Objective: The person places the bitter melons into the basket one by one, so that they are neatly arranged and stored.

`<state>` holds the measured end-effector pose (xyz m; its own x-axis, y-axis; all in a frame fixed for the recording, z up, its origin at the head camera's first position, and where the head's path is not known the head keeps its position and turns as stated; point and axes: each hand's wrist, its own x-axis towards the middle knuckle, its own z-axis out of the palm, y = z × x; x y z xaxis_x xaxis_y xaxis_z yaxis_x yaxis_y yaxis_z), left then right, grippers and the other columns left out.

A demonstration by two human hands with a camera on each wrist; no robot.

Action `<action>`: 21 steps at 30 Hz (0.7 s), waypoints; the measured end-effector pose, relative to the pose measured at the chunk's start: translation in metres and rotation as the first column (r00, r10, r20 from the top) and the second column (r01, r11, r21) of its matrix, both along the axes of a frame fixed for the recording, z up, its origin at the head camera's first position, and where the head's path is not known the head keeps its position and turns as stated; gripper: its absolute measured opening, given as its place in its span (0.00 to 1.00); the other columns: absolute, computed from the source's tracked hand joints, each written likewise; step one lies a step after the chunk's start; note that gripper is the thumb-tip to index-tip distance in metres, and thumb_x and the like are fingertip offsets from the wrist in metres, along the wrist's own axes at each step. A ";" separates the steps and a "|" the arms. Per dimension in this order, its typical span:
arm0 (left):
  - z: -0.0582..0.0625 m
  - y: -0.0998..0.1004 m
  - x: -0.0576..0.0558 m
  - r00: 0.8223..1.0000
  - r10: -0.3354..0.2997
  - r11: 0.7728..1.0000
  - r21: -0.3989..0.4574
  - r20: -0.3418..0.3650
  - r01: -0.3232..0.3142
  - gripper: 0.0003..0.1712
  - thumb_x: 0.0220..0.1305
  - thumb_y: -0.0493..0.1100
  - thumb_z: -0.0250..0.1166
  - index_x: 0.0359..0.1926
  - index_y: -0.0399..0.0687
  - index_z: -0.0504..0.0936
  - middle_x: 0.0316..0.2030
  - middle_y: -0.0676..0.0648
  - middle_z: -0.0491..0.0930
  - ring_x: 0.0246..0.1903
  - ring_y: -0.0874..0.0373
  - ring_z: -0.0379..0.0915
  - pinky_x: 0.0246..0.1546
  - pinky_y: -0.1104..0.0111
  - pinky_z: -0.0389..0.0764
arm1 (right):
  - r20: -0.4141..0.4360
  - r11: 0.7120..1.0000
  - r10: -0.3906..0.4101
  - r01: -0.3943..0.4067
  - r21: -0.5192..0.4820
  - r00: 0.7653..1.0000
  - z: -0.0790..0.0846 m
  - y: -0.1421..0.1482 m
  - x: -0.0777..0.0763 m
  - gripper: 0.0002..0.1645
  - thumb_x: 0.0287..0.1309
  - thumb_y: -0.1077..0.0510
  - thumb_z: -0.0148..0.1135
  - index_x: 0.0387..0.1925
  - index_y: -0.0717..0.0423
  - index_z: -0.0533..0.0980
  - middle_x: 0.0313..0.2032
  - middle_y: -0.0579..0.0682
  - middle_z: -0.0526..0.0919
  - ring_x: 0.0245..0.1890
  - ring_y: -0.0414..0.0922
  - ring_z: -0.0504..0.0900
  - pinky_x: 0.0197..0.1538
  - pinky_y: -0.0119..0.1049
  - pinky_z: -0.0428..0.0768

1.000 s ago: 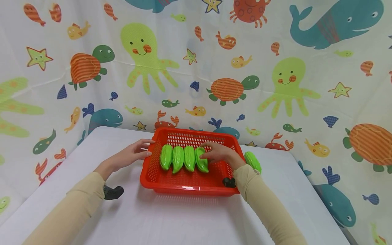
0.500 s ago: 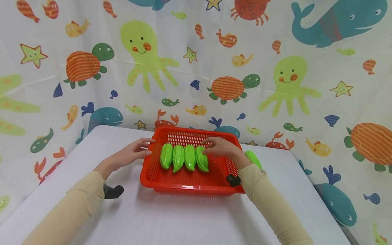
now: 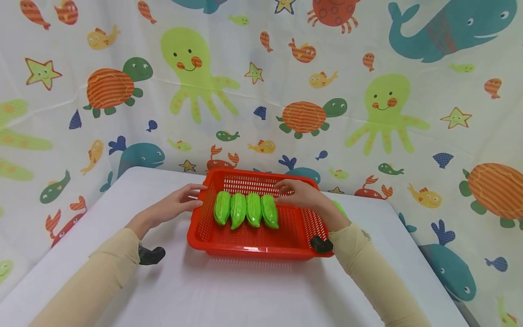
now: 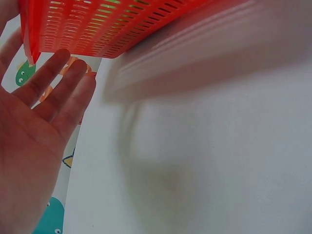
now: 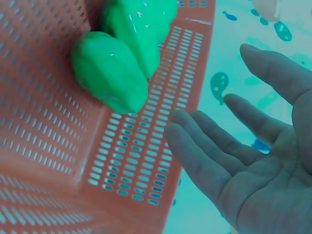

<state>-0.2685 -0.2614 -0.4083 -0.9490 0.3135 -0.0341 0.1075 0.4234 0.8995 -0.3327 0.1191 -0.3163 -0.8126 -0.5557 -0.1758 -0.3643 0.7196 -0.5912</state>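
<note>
Several bright green, ridged bitter melons lie side by side in a red slotted plastic basket. My left hand is at the basket's left rim, thumb and index fingertips right at the edge. In the left wrist view its other fingers stretch out loosely beside the slotted wall. Over the right part of the basket hovers my right hand, fingers spread and relaxed, nothing between them. The right wrist view shows a gap between its fingertips and the nearest bitter melon.
Another green bitter melon lies on the white table right of the basket, mostly hidden behind the right wrist. A white curtain with sea-animal prints hangs behind. Black devices are worn at both wrists.
My right hand has let go of the rightmost bitter melon in the row and moved right and slightly up. The left hand stays at the rim.
</note>
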 end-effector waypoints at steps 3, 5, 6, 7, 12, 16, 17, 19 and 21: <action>0.001 0.000 0.000 1.000 -0.005 1.000 0.001 0.000 0.005 0.36 0.69 0.54 0.59 0.73 0.51 0.57 0.65 0.35 0.64 0.63 0.37 0.63 0.56 0.45 0.74 | 0.004 0.999 -0.015 0.015 -0.038 1.000 0.001 0.007 0.005 0.30 0.60 0.46 0.66 0.61 0.51 0.72 0.58 0.56 0.77 0.57 0.52 0.76 0.53 0.45 0.81; 0.001 0.001 0.001 1.000 -0.003 1.000 0.005 0.003 0.003 0.36 0.69 0.53 0.59 0.73 0.52 0.57 0.66 0.36 0.64 0.63 0.37 0.63 0.56 0.45 0.74 | 0.007 0.998 -0.039 0.040 -0.057 0.999 0.001 0.013 0.008 0.30 0.60 0.46 0.66 0.62 0.50 0.72 0.58 0.54 0.77 0.57 0.51 0.76 0.52 0.45 0.81; 0.002 0.001 0.001 1.000 0.000 1.000 0.006 0.005 0.000 0.36 0.69 0.53 0.60 0.73 0.52 0.58 0.66 0.36 0.64 0.63 0.37 0.63 0.56 0.45 0.74 | 0.015 0.996 -0.053 0.054 -0.071 0.999 0.001 0.015 0.009 0.30 0.60 0.47 0.67 0.62 0.50 0.72 0.58 0.53 0.77 0.57 0.51 0.76 0.53 0.45 0.81; 0.002 0.001 0.001 1.000 -0.001 1.000 0.007 0.006 0.001 0.36 0.69 0.53 0.60 0.73 0.52 0.57 0.66 0.36 0.64 0.64 0.37 0.63 0.56 0.45 0.74 | 0.016 0.995 -0.054 0.055 -0.084 0.998 0.002 0.018 0.010 0.31 0.60 0.47 0.66 0.62 0.51 0.71 0.58 0.54 0.77 0.58 0.52 0.75 0.53 0.46 0.81; 0.002 0.000 0.001 1.000 0.001 1.000 0.003 0.011 -0.001 0.36 0.69 0.53 0.59 0.73 0.52 0.58 0.66 0.36 0.63 0.64 0.38 0.62 0.56 0.45 0.75 | 0.013 0.992 -0.074 0.075 -0.103 0.997 0.002 0.030 0.012 0.32 0.62 0.48 0.65 0.64 0.52 0.69 0.60 0.56 0.75 0.58 0.54 0.76 0.54 0.49 0.80; 0.000 -0.001 0.000 1.000 -0.001 1.000 -0.001 0.006 0.001 0.37 0.69 0.54 0.59 0.73 0.51 0.57 0.66 0.36 0.63 0.64 0.37 0.62 0.56 0.45 0.74 | -0.011 0.991 -0.098 0.097 -0.088 0.995 0.001 0.041 0.016 0.32 0.62 0.46 0.65 0.64 0.50 0.68 0.60 0.54 0.75 0.58 0.54 0.76 0.54 0.48 0.80; 0.000 0.000 0.000 1.000 0.001 1.000 -0.002 0.007 -0.001 0.37 0.69 0.54 0.59 0.73 0.52 0.57 0.66 0.36 0.63 0.64 0.37 0.62 0.56 0.45 0.74 | -0.019 0.991 -0.099 0.097 -0.092 0.995 0.001 0.044 0.017 0.32 0.62 0.46 0.65 0.64 0.50 0.69 0.60 0.55 0.75 0.58 0.54 0.76 0.53 0.48 0.81; -0.001 0.000 -0.001 1.000 0.004 1.000 -0.002 0.009 -0.004 0.36 0.69 0.55 0.59 0.73 0.53 0.57 0.66 0.36 0.63 0.64 0.37 0.62 0.56 0.44 0.74 | -0.042 0.990 -0.098 0.093 -0.106 0.994 0.001 0.050 0.019 0.32 0.61 0.48 0.65 0.64 0.52 0.69 0.59 0.55 0.75 0.57 0.55 0.76 0.51 0.47 0.82; -0.002 0.001 -0.001 1.000 0.009 1.000 -0.002 0.011 -0.009 0.36 0.69 0.55 0.59 0.72 0.54 0.58 0.66 0.37 0.64 0.64 0.38 0.63 0.57 0.44 0.73 | -0.062 0.989 -0.093 0.085 -0.123 0.994 0.000 0.056 0.022 0.32 0.61 0.49 0.66 0.64 0.54 0.69 0.59 0.56 0.76 0.57 0.56 0.76 0.49 0.47 0.83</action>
